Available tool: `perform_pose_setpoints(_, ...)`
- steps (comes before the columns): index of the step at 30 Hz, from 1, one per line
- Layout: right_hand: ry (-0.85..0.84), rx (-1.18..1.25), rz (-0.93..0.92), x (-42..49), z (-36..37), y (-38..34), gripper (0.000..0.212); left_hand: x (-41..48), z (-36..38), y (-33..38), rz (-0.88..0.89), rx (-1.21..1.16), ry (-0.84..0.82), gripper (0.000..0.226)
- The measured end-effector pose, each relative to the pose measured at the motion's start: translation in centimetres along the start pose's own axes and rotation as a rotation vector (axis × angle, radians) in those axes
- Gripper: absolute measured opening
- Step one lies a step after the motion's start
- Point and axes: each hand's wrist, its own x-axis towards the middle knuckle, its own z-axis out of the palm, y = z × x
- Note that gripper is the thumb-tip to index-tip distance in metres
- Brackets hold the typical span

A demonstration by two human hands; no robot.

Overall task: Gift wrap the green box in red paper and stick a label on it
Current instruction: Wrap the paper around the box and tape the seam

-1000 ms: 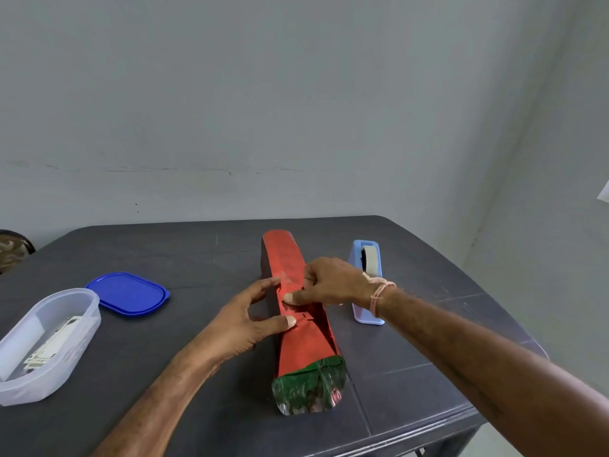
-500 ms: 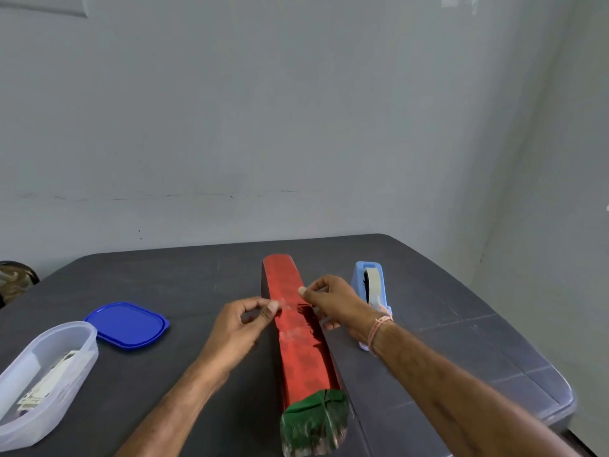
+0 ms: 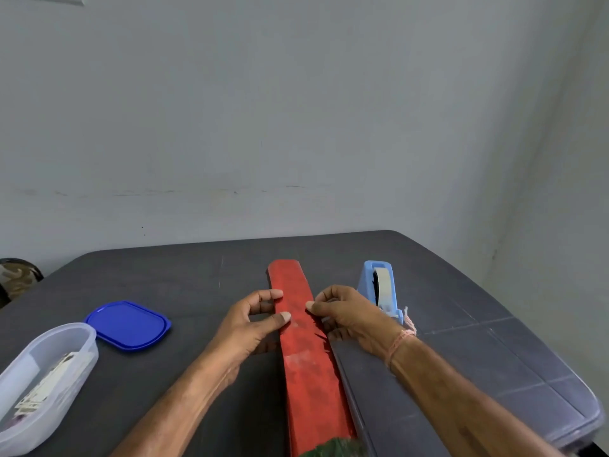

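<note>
Both hands were lowered onto the wrap: left hand (image 3: 260, 321) and right hand (image 3: 349, 316) were clamped on opposite flanks of the long green box (image 3: 333, 448), thumbs pressed on its red paper (image 3: 306, 364). The box was laid on the dark grey surface (image 3: 197, 285), beside a light-blue plastic tape dispenser (image 3: 379, 288).

Head-worn view, downward over table (image 3: 461, 291)

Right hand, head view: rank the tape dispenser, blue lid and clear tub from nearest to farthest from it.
1. Tape dispenser, right behind the right hand, on the right side.
2. Blue lid, on the left, beyond the red-wrapped box.
3. Clear tub, far left, nearest the camera.
</note>
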Motion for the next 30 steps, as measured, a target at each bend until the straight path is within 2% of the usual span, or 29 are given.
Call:
perform_pose_setpoints(2, -0.019, -0.024, -0.003, -1.0, -0.1, 0.6, 0.024, -1.3, -0.1, -0.5, 0.009, -0.016, -0.013, 0.036)
perform_pose_setpoints(7, -0.013, -0.023, 0.004, -1.9, 0.0, 0.7, 0.026, -0.2, -0.4, -0.4, 0.059, 0.063, 0.066, 0.015)
perform_pose_setpoints(11, 0.008, -0.038, 0.003, -2.4, 0.0, 0.7, 0.027, 1.2, -0.3, -0.2, 0.054, 0.096, 0.030, 0.023)
perform_pose_setpoints(14, 0.058, -0.039, -0.089, -2.9, -0.1, 1.3, 0.027, 1.5, -0.5, -0.7, 0.058, 0.089, 0.026, 0.026)
perform_pose_setpoints(16, 0.280, -0.086, -0.240, -3.2, -0.7, 2.0, 0.020, 1.7, -0.5, -1.0, 0.061, 0.077, 0.013, 0.026)
perform_pose_setpoints(18, 0.628, -0.229, -0.341, -3.4, -2.4, 2.3, 0.014, 1.9, -0.6, -1.3, 0.065, 0.065, 0.011, 0.027)
perform_pose_setpoints(19, 0.772, -0.316, -0.330, -3.4, -3.9, 2.6, 0.015, 2.0, -0.6, -1.4, 0.069, 0.062, 0.011, 0.027)
perform_pose_setpoints(21, 0.877, -0.390, -0.208, -3.4, -6.6, 3.2, 0.023, 2.0, -0.6, -1.5, 0.070, 0.060, 0.004, 0.027)
perform_pose_setpoints(25, 0.694, -0.215, 0.058, -3.2, -9.0, 4.1, 0.037, 2.1, -0.5, -1.7, 0.082, 0.053, 0.000, 0.028)
perform_pose_setpoints(27, 0.609, -0.164, 0.123, -2.9, -9.0, 4.0, 0.033, 2.1, -0.5, -1.8, 0.083, 0.043, -0.003, 0.027)
perform_pose_setpoints(30, 0.579, -0.081, 0.142, -2.1, -9.0, 3.3, 0.022, 2.2, -0.6, -1.9, 0.083, 0.048, -0.005, 0.027)
